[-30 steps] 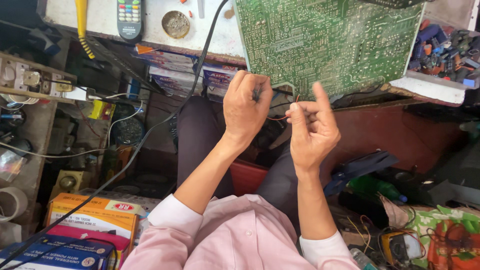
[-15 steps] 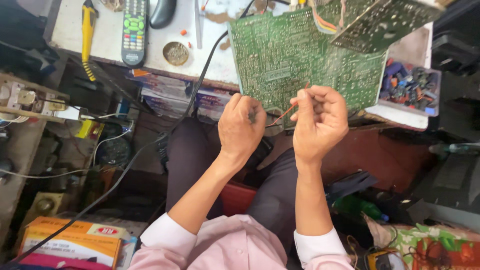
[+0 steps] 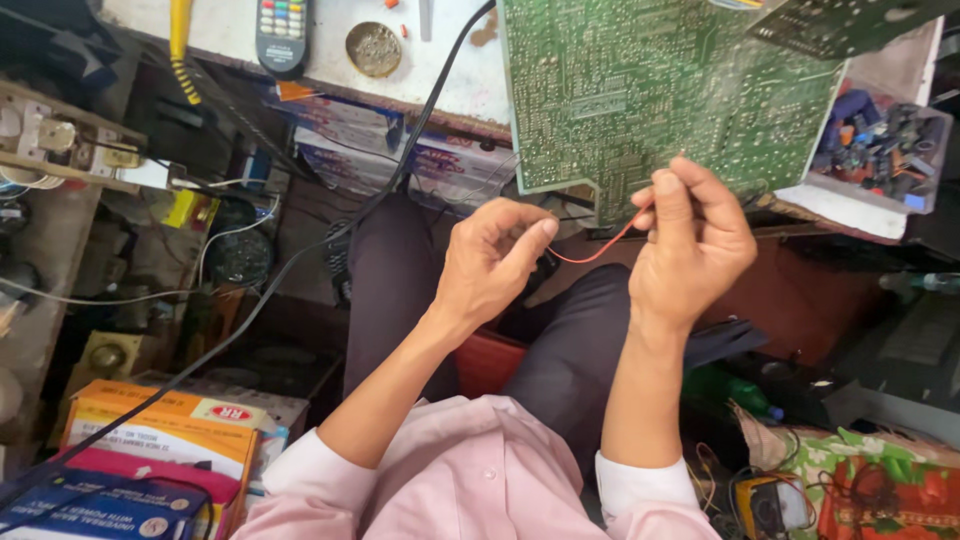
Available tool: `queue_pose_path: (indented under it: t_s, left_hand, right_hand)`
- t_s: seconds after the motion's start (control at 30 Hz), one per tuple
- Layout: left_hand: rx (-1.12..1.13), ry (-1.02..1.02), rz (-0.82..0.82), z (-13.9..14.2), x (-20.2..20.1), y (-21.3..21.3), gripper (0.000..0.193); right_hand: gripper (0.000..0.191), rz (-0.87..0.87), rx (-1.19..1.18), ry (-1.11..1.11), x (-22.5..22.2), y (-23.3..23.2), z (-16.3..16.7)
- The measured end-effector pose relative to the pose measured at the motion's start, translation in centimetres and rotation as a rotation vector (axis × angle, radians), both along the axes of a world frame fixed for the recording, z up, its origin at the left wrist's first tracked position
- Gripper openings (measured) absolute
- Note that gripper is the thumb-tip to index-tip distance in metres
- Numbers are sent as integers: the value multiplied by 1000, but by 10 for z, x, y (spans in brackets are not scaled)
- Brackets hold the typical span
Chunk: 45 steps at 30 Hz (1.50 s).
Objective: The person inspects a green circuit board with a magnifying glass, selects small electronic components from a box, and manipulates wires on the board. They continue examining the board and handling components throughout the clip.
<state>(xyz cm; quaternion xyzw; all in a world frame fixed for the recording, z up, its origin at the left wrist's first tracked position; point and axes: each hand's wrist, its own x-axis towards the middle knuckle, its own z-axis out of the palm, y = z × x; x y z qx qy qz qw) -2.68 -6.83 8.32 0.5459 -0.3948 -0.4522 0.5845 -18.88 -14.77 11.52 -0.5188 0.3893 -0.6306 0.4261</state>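
I see my left hand [image 3: 490,265] and right hand [image 3: 692,245] raised over my lap, just below the near edge of the tabletop [image 3: 330,75]. Between them hangs a thin red wire [image 3: 592,250], smooth and glossy, sagging in a shallow curve. The left grip is pressed together on one end, thumb against curled fingers; the right grip pinches the other end between thumb and forefinger, the other fingers folded in.

Just behind the wire, a green circuit board [image 3: 660,90] overhangs the tabletop's near edge, its flat face matte and speckled with tiny solder dots and pale traces. Its top is cut off by the frame. A thick black cable [image 3: 300,255], rubbery and round, runs from the tabletop's near edge down past my left knee.

On the pale, scuffed tabletop lie a dark remote control [image 3: 283,35], cut off at the top, and a small round metal tin [image 3: 373,48]. At the right edge a shallow tray [image 3: 870,205] holds small blue and dark parts, too small to tell apart. The wire's ends are hidden inside my fingers.
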Motion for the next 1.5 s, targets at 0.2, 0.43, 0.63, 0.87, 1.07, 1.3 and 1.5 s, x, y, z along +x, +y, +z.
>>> queue_pose_path:
  t_s: [0.2, 0.43, 0.63, 0.87, 1.07, 1.3, 1.5]
  left_hand:
    - [-327, -268, -12, -1, 7, 12, 19]
    - [-393, -404, 135, 0, 8, 10, 21]
    - [-420, -455, 336, -1, 11, -7, 19]
    - [-340, -268, 369, -5, 16, -30, 13]
    - [-351, -332, 378, -8, 16, -40, 13]
    - [-402, -411, 392, -8, 17, -41, 15]
    - [-429, -455, 389, -10, 17, -41, 17]
  right_hand:
    - [21, 76, 127, -193, -13, 5, 8]
    - [32, 36, -149, 161, -7, 20, 3]
    - [19, -209, -462, 689, 3, 33, 4]
    - [23, -203, -493, 763, 12, 37, 11]
    - [19, -204, -514, 766, 8, 22, 17]
    - [17, -204, -505, 773, 11, 17, 17]
    - [17, -196, -480, 763, 14, 18, 12]
